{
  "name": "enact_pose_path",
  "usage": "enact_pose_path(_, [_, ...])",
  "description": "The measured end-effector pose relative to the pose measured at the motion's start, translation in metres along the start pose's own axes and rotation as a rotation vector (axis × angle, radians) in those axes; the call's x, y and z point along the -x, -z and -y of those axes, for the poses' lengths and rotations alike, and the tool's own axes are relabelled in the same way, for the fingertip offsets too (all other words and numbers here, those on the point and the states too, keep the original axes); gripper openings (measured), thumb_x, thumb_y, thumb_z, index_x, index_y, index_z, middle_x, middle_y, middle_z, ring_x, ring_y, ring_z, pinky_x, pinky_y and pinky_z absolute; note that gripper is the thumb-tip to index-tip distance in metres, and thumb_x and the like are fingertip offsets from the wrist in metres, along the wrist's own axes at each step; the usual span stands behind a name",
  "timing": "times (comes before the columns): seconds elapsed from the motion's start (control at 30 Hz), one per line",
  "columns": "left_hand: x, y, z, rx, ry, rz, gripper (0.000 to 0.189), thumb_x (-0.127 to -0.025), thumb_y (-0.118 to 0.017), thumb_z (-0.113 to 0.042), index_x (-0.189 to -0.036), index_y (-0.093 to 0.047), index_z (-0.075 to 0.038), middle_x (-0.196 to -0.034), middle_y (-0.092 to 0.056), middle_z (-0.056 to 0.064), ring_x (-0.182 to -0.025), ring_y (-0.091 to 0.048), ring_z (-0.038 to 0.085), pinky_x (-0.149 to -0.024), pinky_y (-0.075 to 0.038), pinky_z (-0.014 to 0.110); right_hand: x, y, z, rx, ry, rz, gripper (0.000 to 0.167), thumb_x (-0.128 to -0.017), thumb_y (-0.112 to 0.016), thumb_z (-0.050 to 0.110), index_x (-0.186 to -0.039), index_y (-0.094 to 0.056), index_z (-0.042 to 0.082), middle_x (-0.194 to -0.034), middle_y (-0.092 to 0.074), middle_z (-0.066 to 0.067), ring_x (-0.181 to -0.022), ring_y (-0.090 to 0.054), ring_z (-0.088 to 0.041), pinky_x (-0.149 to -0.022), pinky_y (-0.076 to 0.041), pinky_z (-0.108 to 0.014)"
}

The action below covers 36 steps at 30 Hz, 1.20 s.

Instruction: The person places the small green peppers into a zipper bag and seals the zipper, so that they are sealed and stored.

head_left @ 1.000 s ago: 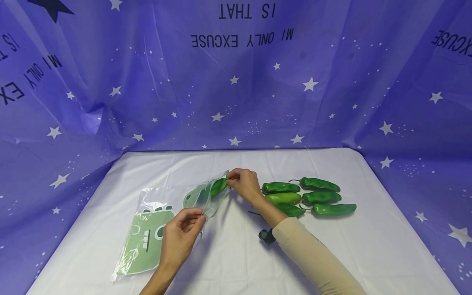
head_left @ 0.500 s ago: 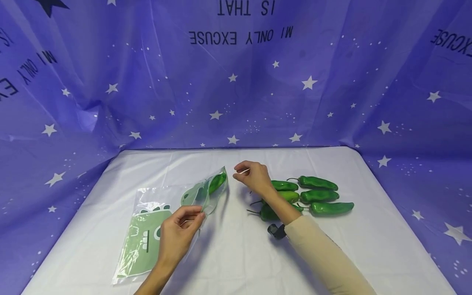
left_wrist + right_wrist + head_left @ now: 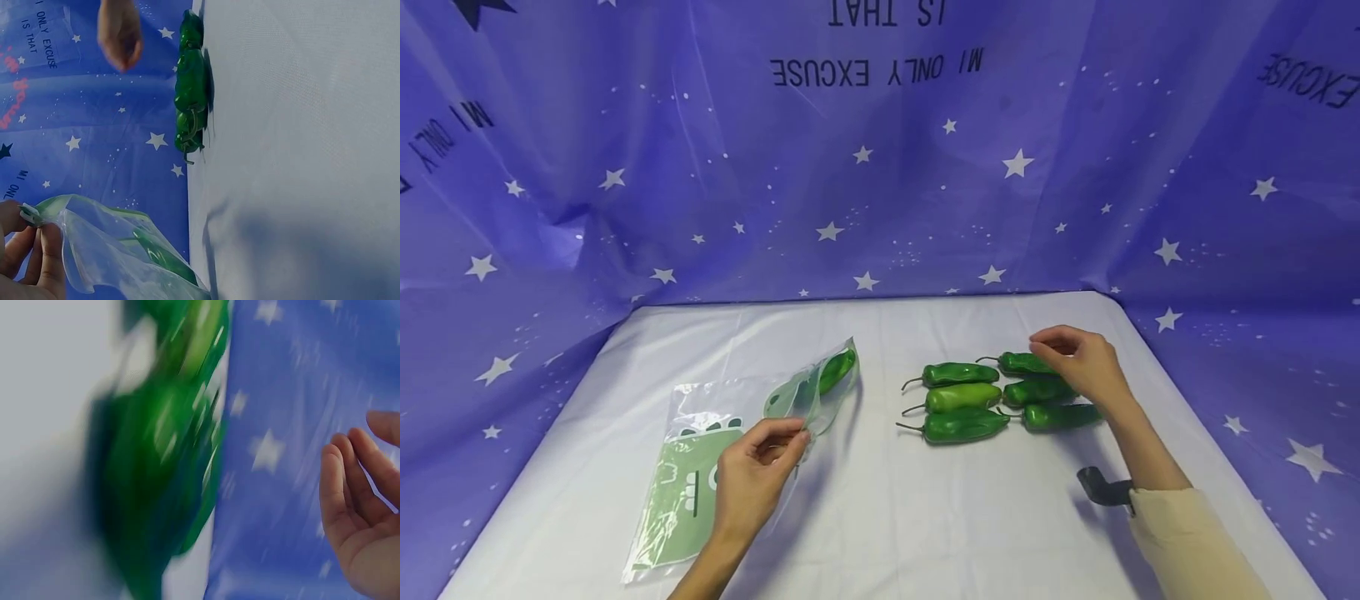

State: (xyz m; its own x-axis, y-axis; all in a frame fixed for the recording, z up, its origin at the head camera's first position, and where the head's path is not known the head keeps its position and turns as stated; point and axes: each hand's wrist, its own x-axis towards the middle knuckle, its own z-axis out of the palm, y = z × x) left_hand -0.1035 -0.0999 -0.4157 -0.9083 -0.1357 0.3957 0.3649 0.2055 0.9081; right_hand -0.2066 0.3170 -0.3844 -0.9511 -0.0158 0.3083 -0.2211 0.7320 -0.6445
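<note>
My left hand [image 3: 752, 479] pinches the lip of a clear zip bag [image 3: 681, 508] printed with a green cartoon face; the bag's mouth gapes to the right. Inside, near the mouth, is one green pepper [image 3: 837, 371], also visible through the plastic in the left wrist view [image 3: 159, 256]. My right hand [image 3: 1093, 367] is over the right-hand group of green peppers [image 3: 1033, 390], partly covering them, with nothing in it. The right wrist view shows its fingers [image 3: 334, 487] loosely bent and apart from the thumb. Left of that group lie more green peppers [image 3: 962, 398], stems pointing left.
Everything lies on a table with a white cloth [image 3: 865, 517]. A purple curtain [image 3: 880, 192] with stars and lettering stands behind and at both sides. A black wrist camera [image 3: 1105, 486] sticks out from the right wrist, near a beige sleeve [image 3: 1187, 542].
My right hand has let go of the pepper at the bag's mouth and moved right, over the far peppers. My left hand keeps its pinch on the bag.
</note>
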Motion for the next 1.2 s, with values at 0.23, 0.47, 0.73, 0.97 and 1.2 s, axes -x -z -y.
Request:
enact_pose_path(0.23, [0.003,0.004,-0.016,-0.034,-0.003,-0.017,0.014,-0.079,-0.071,0.008,-0.091,-0.069,0.002,-0.085,-0.069,0.012,-0.070,-0.067,0.019,-0.062,-0.055,0.020,0.030,0.033,-0.061,0.077,-0.116,0.112,0.036,-0.087,-0.070,0.034,-0.112,-0.065,0.008,-0.106,-0.067,-0.014,-0.094,-0.062,-0.015,-0.074,-0.046,-0.028])
enact_pose_path(0.47, [0.002,0.003,-0.029,-0.033,-0.058,-0.003,0.013,-0.079,-0.070,0.011,-0.091,-0.068,0.005,-0.082,-0.068,0.016,-0.067,-0.067,0.022,-0.061,-0.054,0.019,0.047,0.041,-0.094,-0.014,-0.188,0.384,0.054,-0.087,-0.070,0.032,-0.129,-0.054,0.003,-0.128,-0.054,-0.023,-0.112,-0.054,-0.040,-0.080,-0.046,-0.035])
enact_pose_path(0.73, [0.002,0.002,-0.029,0.003,-0.032,0.005,0.014,-0.078,-0.070,0.012,-0.090,-0.068,0.006,-0.081,-0.068,0.015,-0.066,-0.067,0.024,-0.059,-0.054,0.020,0.056,0.039,-0.112,-0.074,-0.211,0.440,0.043,-0.088,-0.069,0.032,-0.121,-0.061,0.007,-0.121,-0.059,-0.017,-0.104,-0.059,-0.028,-0.075,-0.050,-0.027])
enact_pose_path(0.97, [0.002,0.000,-0.028,-0.006,-0.043,-0.001,0.014,-0.077,-0.070,0.013,-0.089,-0.068,0.006,-0.080,-0.068,0.015,-0.065,-0.066,0.023,-0.058,-0.054,0.019,0.061,0.043,-0.120,-0.047,-0.187,0.416,0.043,-0.089,-0.067,0.033,-0.123,-0.060,0.008,-0.117,-0.062,-0.012,-0.102,-0.057,-0.017,-0.074,-0.049,-0.027])
enact_pose_path(1.2, [0.002,0.000,-0.028,-0.012,-0.045,-0.009,0.013,-0.078,-0.070,0.013,-0.089,-0.068,0.006,-0.080,-0.068,0.015,-0.065,-0.066,0.023,-0.058,-0.054,0.019,0.067,0.048,-0.128,-0.091,-0.224,0.375,0.045,-0.091,-0.064,0.035,-0.125,-0.059,0.007,-0.119,-0.063,-0.011,-0.099,-0.053,0.004,-0.076,-0.048,-0.023])
